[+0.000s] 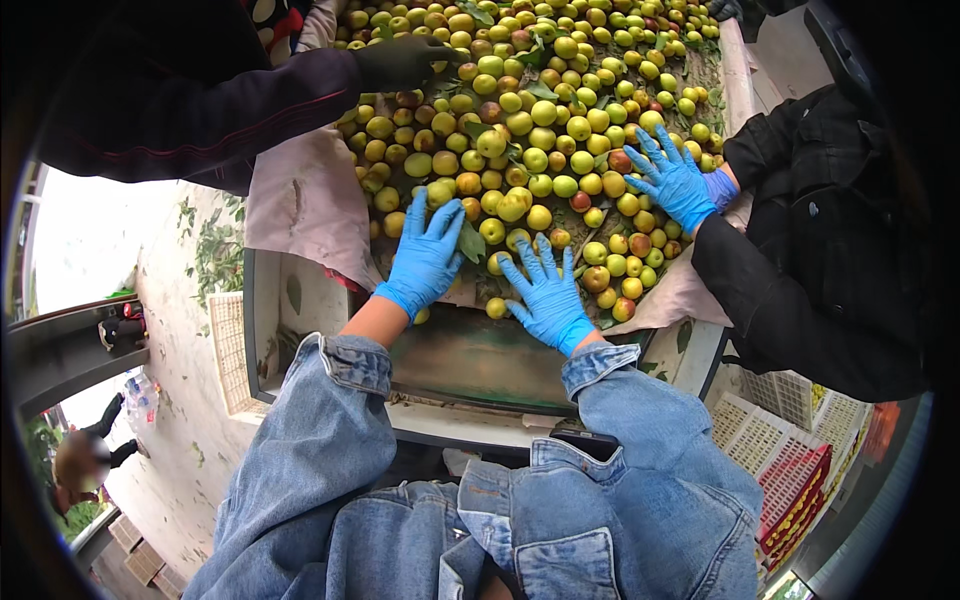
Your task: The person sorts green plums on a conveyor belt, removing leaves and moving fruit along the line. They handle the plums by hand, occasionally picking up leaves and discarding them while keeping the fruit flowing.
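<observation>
Yellow-green fruits (544,112), apparently jujubes, some blushed red-brown, cover a sorting table with loose leaves among them. My left hand (424,259), in a blue disposable glove, lies palm down with spread fingers at the near left of the fruits. Its fingertips touch a few of them, and a green leaf (471,243) is beside it. My right hand (551,296), gloved the same way, rests palm down at the near edge, fingers apart. One fruit (496,307) sits by its thumb. Neither hand grips anything visible; what is under the palms is hidden.
A co-worker's dark-gloved hand (405,61) reaches in from the left, another's blue-gloved hand (675,184) from the right. Pinkish cloth (315,199) drapes the table sides. A dark green belt (480,360) lies below my hands. Plastic crates (795,457) are stacked at right.
</observation>
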